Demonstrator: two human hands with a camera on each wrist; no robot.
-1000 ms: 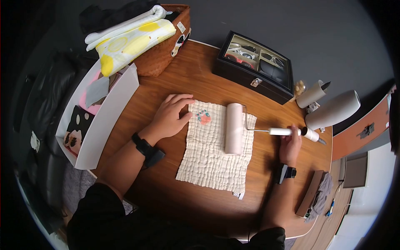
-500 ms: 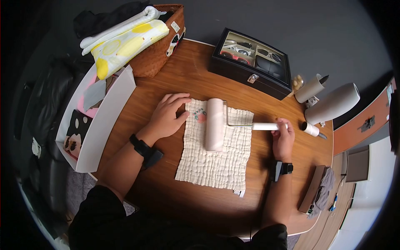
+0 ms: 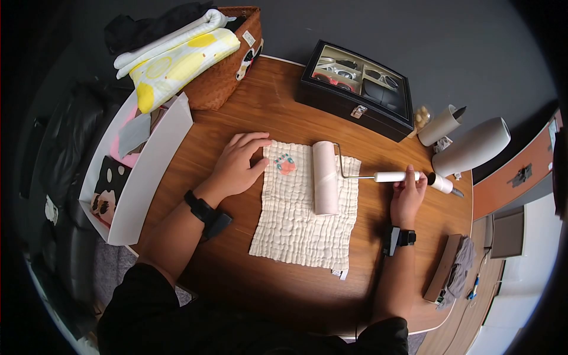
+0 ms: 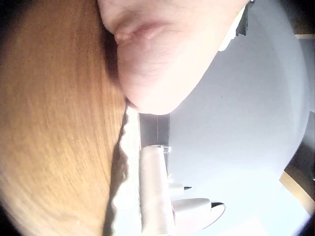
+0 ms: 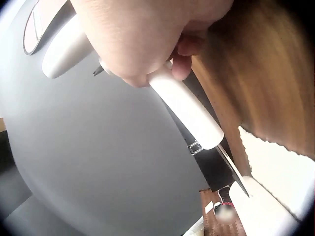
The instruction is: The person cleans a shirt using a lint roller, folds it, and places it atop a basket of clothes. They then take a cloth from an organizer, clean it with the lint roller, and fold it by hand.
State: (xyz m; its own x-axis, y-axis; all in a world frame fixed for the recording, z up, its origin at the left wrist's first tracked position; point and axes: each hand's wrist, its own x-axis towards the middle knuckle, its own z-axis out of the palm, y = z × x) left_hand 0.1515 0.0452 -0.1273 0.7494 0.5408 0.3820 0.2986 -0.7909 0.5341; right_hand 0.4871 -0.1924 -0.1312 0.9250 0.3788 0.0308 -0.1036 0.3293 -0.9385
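A cream crinkled gauze cloth (image 3: 287,228) with a small coloured print near its upper left corner lies flat on the wooden table. Across its right half, the pale lint roller (image 3: 325,180) lies with its cylinder pointing toward the body. My right hand (image 3: 408,198) pinches the end of the white roller handle (image 5: 189,110) between thumb and fingers, right of the cloth. At the cloth's upper left corner my left hand (image 3: 235,168) rests with fingers extended, fingertips right at the edge. The left wrist view shows this hand low beside the cloth's wavy edge (image 4: 125,196).
Behind stands a black glasses case (image 3: 355,94) with a glass lid. A white box (image 3: 157,171) of folded items and a brown basket (image 3: 222,86) with towels are at left. To the right are a short capped tube (image 3: 441,183), a grey-white vase (image 3: 476,148) and a small clothes box (image 3: 444,269).
The lint roller moved left across the cloth over the print, then back right with my right hand, uncovering the print. My left hand stays at the corner.
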